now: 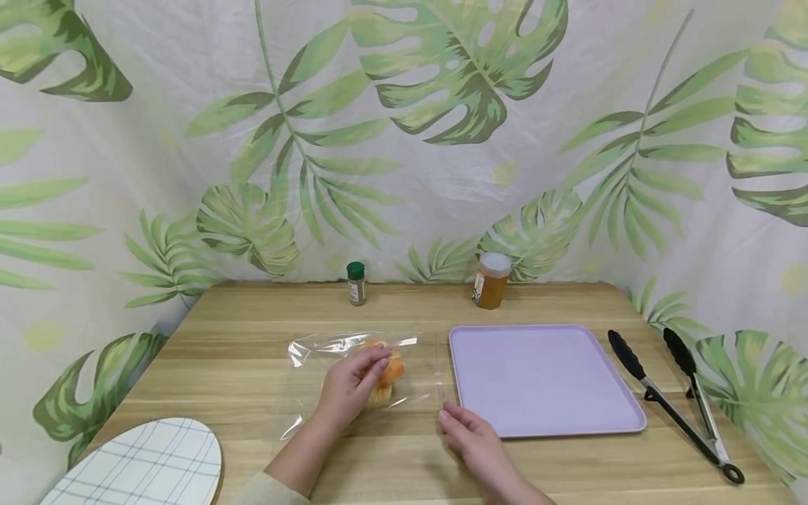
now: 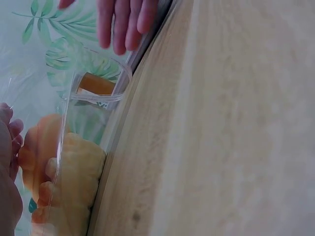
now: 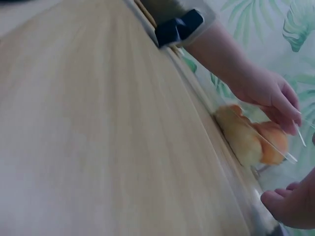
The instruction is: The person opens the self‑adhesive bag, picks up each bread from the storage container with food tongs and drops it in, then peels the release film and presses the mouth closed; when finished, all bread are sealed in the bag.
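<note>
A clear plastic bag (image 1: 410, 382) lies on the table with its mouth toward the right. Inside it is bread (image 1: 381, 393) with golden-orange tops and pale, lumpy sides, best seen as bread rolls (image 2: 74, 172) in the left wrist view. My left hand (image 1: 353, 382) pinches the upper film of the bag between thumb and fingers, above the bread. Beside the bag's mouth is my right hand (image 1: 473, 445); its fingers (image 2: 120, 24) look straight in the left wrist view, and no thing shows in its grasp. My left hand partly covers the bread in the head view.
A lilac tray (image 1: 536, 379) lies right of the bag, with black-handled tongs (image 1: 682, 414) beyond it. At the back stand a green-capped spice jar (image 1: 356, 284) and a jar of amber liquid (image 1: 491, 282). A white checked board (image 1: 145, 463) lies at front left.
</note>
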The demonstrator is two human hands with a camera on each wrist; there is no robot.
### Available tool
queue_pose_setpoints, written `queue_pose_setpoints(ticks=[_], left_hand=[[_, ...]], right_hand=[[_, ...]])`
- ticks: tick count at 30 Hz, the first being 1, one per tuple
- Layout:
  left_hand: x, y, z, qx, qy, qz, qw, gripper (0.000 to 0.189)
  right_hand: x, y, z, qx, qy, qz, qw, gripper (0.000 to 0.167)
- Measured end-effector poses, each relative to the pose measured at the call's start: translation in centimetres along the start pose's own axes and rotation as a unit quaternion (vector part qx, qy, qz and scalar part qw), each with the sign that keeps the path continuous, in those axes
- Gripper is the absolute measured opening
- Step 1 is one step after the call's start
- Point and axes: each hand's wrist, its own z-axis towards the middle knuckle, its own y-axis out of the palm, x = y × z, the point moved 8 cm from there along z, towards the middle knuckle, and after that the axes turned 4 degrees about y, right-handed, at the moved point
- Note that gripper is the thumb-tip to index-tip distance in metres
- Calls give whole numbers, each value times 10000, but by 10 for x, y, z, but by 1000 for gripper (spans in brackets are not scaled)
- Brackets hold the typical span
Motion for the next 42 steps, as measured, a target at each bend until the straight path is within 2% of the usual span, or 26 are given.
queue_pose_setpoints(ticks=[5, 12, 19, 27, 31, 36, 39, 42], left_hand=[[0, 0, 0, -25, -85, -38, 10000, 16], [2, -1, 0, -17, -58, -35, 10000, 15], [3, 0, 0, -42, 34, 52, 10000, 14], [4, 0, 0, -64, 137, 110, 9998, 15], [5, -1, -1, 64, 260, 256, 9993, 15], [7, -4, -1, 194, 353, 624, 9972, 16], [8, -6, -1, 217, 212, 747, 9967, 16], [9, -8, -2, 244, -88, 720, 9971, 15]], right_hand=[[9, 20, 13, -359, 302, 732, 9962, 72], [9, 32, 28, -260, 238, 1155, 9927, 73], [11, 32, 38, 207, 219, 1356, 9903, 62], [13, 30, 45, 823, 232, 1638, 9828, 38], [7, 30, 46, 994, -14, 1538, 9831, 24], [-7, 26, 44, 1199, -611, 974, 9861, 20], [-17, 20, 42, 1321, -1012, 516, 9847, 19], [-28, 16, 41, 1340, -1328, 311, 9815, 16]])
